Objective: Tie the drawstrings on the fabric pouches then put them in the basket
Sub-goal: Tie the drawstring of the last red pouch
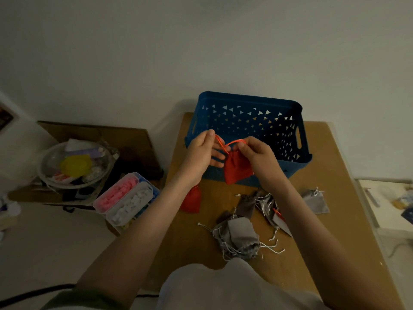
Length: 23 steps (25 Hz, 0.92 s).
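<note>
Fingers (pixel 211 133) of my left hand (pixel 201 153) pinch one end of the orange drawstring (pixel 232 143) between thumb and forefinger, and the remaining fingers lie loosely spread beneath the cord. Fingers (pixel 242 151) of my right hand (pixel 257 155) pinch the other end just beside the gathered neck of the red pouch (pixel 237 168).

Likely faults, in order of scale:
- **Wooden table (pixel 201 231):** the pouch seems to hang from the cord alone, so a slipped pinch would drop it here rather than into the container.
- **Blue basket (pixel 245 98):** it looks like light plastic and my knuckles work close to its near wall, so a hard pull could nudge it.
- **Grey pouches (pixel 241 236):** their loose white strings trail under my right forearm and could be dragged off.
- **Second red pouch (pixel 191 201):** it lies half hidden beneath my left wrist and is easily overlooked.
- **Drawstring:** it is thin, so the arched loop may collapse before the knot seats.

The red pouch hangs below and between both sets of fingertips. Its neck touches my right fingers and its body lies in front of the basket's near wall, not inside it.
</note>
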Tool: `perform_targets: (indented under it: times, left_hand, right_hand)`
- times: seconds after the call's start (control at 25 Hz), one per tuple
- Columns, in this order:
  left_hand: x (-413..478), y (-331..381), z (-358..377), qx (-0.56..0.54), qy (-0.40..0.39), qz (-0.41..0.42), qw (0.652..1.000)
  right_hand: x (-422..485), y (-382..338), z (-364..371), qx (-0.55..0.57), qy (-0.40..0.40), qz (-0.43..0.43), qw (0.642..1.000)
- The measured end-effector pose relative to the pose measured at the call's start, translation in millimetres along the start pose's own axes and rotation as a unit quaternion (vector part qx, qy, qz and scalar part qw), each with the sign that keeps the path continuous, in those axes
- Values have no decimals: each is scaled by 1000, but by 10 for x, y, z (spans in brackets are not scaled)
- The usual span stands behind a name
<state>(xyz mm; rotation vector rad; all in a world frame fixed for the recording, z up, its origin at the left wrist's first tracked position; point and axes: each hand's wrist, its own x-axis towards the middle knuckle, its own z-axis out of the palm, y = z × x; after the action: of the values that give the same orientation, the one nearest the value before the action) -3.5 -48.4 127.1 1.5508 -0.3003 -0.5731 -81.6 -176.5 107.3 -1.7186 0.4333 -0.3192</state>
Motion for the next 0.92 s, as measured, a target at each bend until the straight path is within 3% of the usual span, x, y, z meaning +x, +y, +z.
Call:
perform_targets:
  times: [0.12,0.24,0.4,0.52,0.76,0.92]
  left_hand:
    - [9,-22,11,9,-5,20,1000]
    - [-4,-45,31,61,-21,55,996]
    - [3,-64,42,83,-6,80,993]
    - [14,-73,65,-13,31,64,997]
    - [-17,-78,65,-56,11,109,992]
    - [-11,-83,72,-42,50,142,988]
  right_hand:
    - [24,50,4,27,72,17,997]
    - [22,39,7,37,80,2,996]
    - [-4,-21,-15,71,3,-8,997]
    - [-47,-40,21,128,-73,20,989]
    - [-93,-124,145,37,-52,15,998]
    - [-70,-111,133,37,-35,7,999]
